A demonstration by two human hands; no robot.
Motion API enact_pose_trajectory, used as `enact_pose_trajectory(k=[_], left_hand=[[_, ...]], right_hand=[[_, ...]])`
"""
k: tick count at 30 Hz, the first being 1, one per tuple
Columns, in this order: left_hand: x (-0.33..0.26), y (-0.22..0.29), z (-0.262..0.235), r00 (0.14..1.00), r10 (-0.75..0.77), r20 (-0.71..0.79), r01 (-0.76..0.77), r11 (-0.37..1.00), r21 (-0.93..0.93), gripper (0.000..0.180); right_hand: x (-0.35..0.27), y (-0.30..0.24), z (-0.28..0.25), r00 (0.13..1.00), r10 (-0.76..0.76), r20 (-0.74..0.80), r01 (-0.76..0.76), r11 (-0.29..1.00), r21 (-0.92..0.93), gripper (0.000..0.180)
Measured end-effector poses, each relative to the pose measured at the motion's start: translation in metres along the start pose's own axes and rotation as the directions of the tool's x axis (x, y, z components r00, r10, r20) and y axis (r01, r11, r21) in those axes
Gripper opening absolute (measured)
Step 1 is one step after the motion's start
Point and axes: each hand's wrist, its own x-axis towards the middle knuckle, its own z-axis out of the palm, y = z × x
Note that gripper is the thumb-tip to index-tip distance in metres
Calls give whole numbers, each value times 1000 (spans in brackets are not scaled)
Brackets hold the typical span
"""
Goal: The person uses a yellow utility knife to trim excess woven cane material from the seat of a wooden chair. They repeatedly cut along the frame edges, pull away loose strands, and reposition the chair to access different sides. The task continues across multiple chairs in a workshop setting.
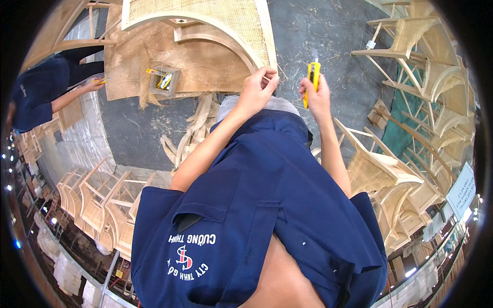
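Note:
In my right hand is a yellow utility knife, its blade pointing away from me over the dark floor. My left hand is closed, with curled fingers at the near corner of a pale wooden chair frame. Whatever those fingers pinch is hidden by the hand. Woven cane webbing spans the frame, which has a curved rail along its near side. The frame rests over a brown sheet on the floor.
A small box with yellow tools stands on the sheet. Cane offcuts lie left of my legs. A co-worker's hand holds a thin yellow tool at far left. Wooden chair frames crowd the right, with more chairs behind left.

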Motion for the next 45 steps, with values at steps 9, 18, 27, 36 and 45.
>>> enact_pose_trajectory(k=[9,18,27,36,45], left_hand=[[-14,-9,-6,969,-205,-137,109,854,-509,31],[-23,-4,-6,929,-368,28,364,902,-231,28],[-19,-7,3,929,-368,-27,361,921,-144,23],[-22,-2,11,936,-338,-94,349,925,150,27],[-20,26,-2,899,-438,15,410,853,323,30]], right_hand=[[0,-25,39,939,-206,275,279,924,-263,31],[36,-11,64,871,-407,275,490,754,-437,14],[36,5,74,952,-290,102,306,867,-394,12],[35,9,77,963,-263,55,265,894,-362,12],[36,25,68,994,-107,32,108,993,-45,13]])
